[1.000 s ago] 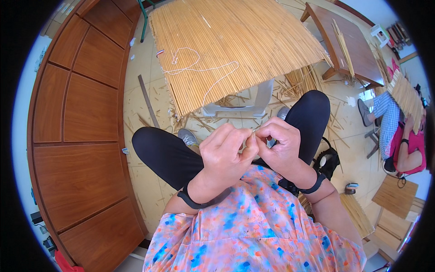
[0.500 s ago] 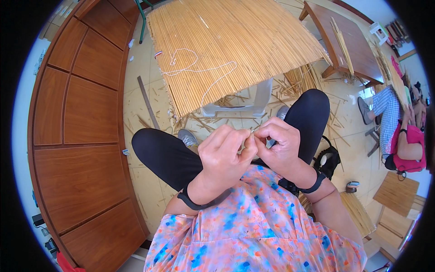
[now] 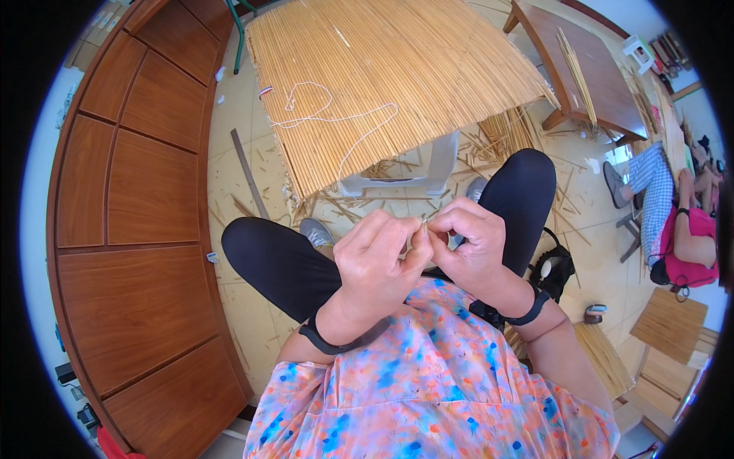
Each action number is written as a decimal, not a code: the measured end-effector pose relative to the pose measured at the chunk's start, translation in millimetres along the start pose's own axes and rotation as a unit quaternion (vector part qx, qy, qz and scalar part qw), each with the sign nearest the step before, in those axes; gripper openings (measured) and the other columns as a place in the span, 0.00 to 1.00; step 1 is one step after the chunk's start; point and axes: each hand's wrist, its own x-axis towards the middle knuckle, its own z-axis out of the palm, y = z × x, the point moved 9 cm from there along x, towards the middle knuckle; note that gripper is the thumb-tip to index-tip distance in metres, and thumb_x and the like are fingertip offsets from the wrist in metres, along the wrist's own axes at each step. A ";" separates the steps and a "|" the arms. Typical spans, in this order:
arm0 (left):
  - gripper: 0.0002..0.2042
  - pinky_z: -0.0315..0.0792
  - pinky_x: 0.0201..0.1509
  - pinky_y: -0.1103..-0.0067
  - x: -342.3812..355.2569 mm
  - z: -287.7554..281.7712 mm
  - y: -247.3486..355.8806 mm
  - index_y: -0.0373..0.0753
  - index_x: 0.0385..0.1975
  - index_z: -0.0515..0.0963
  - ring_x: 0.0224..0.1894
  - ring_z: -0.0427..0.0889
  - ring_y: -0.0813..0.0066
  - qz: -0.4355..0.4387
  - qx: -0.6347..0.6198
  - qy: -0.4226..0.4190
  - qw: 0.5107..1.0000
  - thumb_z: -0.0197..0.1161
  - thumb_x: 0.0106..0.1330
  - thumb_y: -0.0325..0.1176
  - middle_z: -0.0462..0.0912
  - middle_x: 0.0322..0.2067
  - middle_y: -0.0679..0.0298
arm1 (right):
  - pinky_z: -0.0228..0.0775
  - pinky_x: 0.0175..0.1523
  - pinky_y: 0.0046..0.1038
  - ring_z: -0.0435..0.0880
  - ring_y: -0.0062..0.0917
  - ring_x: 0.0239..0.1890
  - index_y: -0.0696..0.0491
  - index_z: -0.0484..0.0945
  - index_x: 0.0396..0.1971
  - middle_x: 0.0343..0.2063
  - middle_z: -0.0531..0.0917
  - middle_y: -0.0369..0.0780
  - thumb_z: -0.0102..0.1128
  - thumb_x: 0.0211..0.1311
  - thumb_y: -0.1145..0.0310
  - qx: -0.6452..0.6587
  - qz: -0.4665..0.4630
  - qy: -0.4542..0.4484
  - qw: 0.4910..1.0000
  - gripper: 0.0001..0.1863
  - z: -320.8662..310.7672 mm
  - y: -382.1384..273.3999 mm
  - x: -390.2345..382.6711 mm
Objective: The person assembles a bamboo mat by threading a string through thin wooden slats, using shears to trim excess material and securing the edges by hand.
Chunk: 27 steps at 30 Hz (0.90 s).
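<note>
Pinching a thin pale sliver (image 3: 425,219) between our hands, we hold it in front of us, above the gap between our black-trousered knees (image 3: 526,183). Thumb and forefinger of our left hand (image 3: 378,252) are closed together on it, and those of our right hand (image 3: 470,233) clamp it just beside them. Fingertips cover most of the piece, so we cannot tell whether it is straw, thread or something else. We judge it nearly weightless, easy to drop and perhaps easy to snap or fray; a fingertip grip close to its ends should suit it better than a fist. Ahead of us, a reed mat (image 3: 397,61) spreads above a white plastic stool (image 3: 442,164), a loose white cord (image 3: 359,117) curling across it. We expect the mat to be stiff along its reeds but flexible across them, best held by opposite edges; the cord looks limp.
</note>
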 end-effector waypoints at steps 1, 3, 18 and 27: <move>0.07 0.65 0.15 0.86 -0.4 -0.3 -0.4 0.35 0.22 0.75 0.13 0.71 0.80 -0.001 0.000 0.002 1.000 0.64 0.44 0.18 0.73 0.16 0.65 | 0.63 0.20 0.19 0.74 0.19 0.16 0.56 0.75 0.18 0.15 0.73 0.36 0.65 0.39 0.81 -0.001 0.001 -0.002 1.000 0.07 0.5 0.1 -0.1; 0.07 0.65 0.15 0.86 -0.4 -0.4 -0.5 0.35 0.22 0.75 0.13 0.71 0.80 -0.001 0.000 0.004 1.000 0.64 0.44 0.18 0.73 0.16 0.65 | 0.63 0.20 0.19 0.74 0.19 0.16 0.56 0.75 0.18 0.15 0.73 0.36 0.65 0.39 0.81 -0.002 0.000 0.000 1.000 0.07 0.3 -0.7 0.1; 0.06 0.64 0.16 0.86 -0.3 -3.3 1.3 0.34 0.24 0.76 0.13 0.69 0.81 -0.007 -0.013 0.012 1.000 0.64 0.46 0.18 0.72 0.17 0.64 | 0.63 0.20 0.20 0.74 0.20 0.16 0.56 0.73 0.16 0.15 0.73 0.37 0.64 0.39 0.80 -0.002 0.003 -0.001 1.000 0.07 1.5 -0.2 -0.1; 0.07 0.67 0.18 0.82 1.1 -1.8 -0.9 0.34 0.26 0.76 0.16 0.74 0.74 -0.031 -0.037 -0.011 0.999 0.64 0.47 0.19 0.72 0.17 0.63 | 0.63 0.21 0.20 0.74 0.19 0.16 0.57 0.73 0.16 0.15 0.73 0.36 0.63 0.38 0.80 0.012 0.007 0.005 1.000 0.07 1.9 1.4 -0.5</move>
